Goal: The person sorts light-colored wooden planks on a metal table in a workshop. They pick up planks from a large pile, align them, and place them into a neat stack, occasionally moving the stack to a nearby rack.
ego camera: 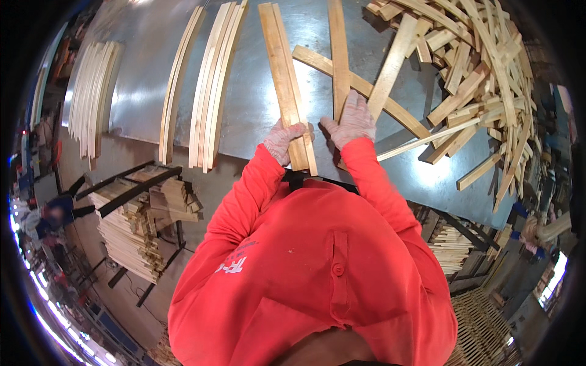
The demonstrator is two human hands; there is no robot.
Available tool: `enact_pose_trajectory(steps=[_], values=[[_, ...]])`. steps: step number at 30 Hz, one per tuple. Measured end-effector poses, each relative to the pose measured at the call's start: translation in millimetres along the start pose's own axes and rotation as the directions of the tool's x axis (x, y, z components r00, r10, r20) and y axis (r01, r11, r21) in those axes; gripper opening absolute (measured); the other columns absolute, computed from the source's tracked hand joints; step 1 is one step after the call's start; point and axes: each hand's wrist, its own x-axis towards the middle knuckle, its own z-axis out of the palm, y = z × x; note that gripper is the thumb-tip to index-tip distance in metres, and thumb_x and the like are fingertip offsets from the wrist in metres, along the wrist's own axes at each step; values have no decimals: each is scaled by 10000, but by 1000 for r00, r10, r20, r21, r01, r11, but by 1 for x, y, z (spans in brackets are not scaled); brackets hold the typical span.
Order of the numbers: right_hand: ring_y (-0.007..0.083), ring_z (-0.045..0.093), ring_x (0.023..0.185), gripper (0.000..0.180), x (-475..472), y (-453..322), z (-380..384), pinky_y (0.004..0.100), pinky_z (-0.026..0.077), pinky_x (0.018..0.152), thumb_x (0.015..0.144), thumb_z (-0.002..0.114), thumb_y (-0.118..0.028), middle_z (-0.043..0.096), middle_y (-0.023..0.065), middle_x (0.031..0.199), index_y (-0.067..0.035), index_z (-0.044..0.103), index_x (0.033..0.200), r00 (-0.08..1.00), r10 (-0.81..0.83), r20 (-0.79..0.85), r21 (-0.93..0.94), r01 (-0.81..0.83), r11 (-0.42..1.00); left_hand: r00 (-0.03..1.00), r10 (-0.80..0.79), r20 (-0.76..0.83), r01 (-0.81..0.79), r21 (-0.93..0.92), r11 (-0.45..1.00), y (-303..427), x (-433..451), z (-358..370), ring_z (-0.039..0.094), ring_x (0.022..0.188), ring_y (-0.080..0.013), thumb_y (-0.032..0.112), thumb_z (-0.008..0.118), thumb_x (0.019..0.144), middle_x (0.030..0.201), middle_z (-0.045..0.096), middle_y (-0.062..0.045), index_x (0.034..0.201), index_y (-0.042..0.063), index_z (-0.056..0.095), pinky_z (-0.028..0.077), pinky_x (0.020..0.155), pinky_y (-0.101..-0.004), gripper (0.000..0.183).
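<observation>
Two wooden slats [287, 91] lie side by side in my left hand [284, 139], the thumb across their top near the close end. Both hands wear thin pale gloves. My right hand [352, 120] rests over the near end of another slat [339, 50], thumb to its left and fingers to its right. Whether it grips that slat is hidden by the hand. Under the slat passes a diagonal slat [393, 107], flat on the metal tabletop [256, 110]. A further slat [393, 64] slants up from beside my right fingers.
A heap of loose slats [476, 82] covers the table's right side. Sorted slats stand in rows to the left: a group [217, 87], a narrow pair [181, 87] and a larger bundle [94, 98]. Below the table edge are stacked boards [128, 228] on a black metal frame [142, 190].
</observation>
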Motion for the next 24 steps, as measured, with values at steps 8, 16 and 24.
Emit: enact_pose_trajectory(steps=[8,16,24], values=[[347,530,1220,815,8,-7,27,335,400,1030,825,605,-282,553,267,1275,4,226,1488,934,-217,285,721,-60,690,999,-30,28,34,-134,990,12,7,7,663,860,-293,80,670,845,1026,629,-136,1257,78,468,599,727,-476,458],[354,558,1176,711,-10,26,-3,372,415,1021,841,658,-376,596,259,1218,-8,409,1395,962,109,-250,268,-40,963,992,-46,119,63,-145,987,-1,12,1,663,917,-303,221,761,808,1025,657,-151,1246,29,517,567,814,-507,538],[337,563,1162,718,3,53,76,363,438,978,848,666,-282,536,248,1288,23,340,1410,967,255,-6,899,-106,425,997,-64,54,70,-115,991,-5,17,-11,663,920,-318,168,743,805,1055,653,-143,1263,57,512,569,811,-522,525]])
